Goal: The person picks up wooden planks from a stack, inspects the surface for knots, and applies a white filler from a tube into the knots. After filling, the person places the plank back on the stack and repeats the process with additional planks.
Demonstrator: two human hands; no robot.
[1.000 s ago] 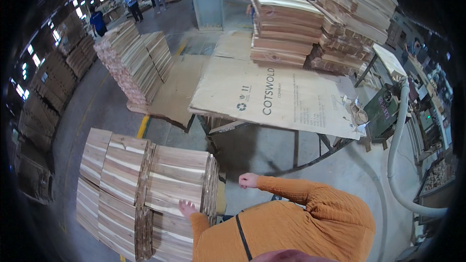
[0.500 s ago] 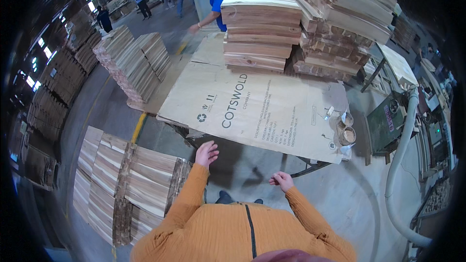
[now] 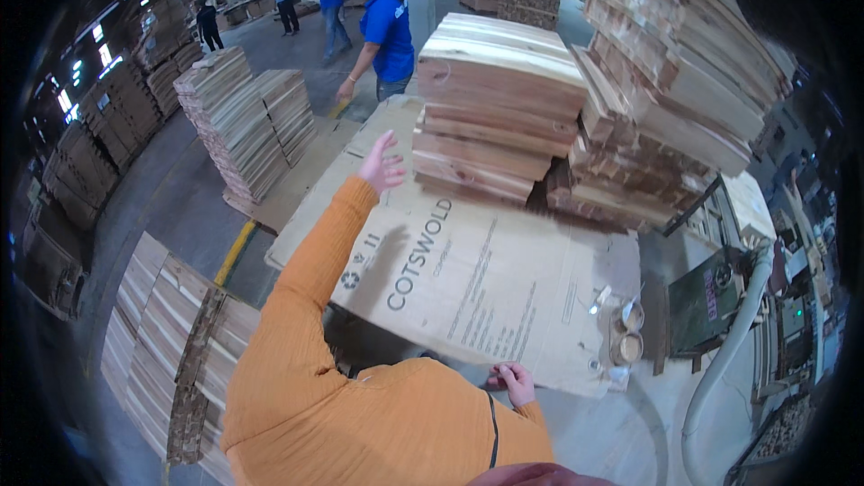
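My left hand [image 3: 382,165] reaches out over the cardboard-covered table [image 3: 513,247], its fingers spread and nothing in them. It hovers to the left of a stack of wooden boards [image 3: 499,81]; a shadow of the hand falls on the cardboard. Close to the table's front edge, my right hand [image 3: 513,382] has its fingers loosely curled, with nothing visible in them. Two small round containers [image 3: 627,331] rest at the cardboard's right end.
A taller board stack [image 3: 675,63] rises at the back right. More boards [image 3: 247,121] stand left of the table, others [image 3: 144,333] at lower left. A person in blue [image 3: 389,36] is beyond the table. A pale hose [image 3: 720,355] curves past a green machine [image 3: 706,301].
My left hand has moved forward and up over the table, toward the board stack. The right hand stays low near the front edge. My view has shifted, and the person in blue shows more fully.
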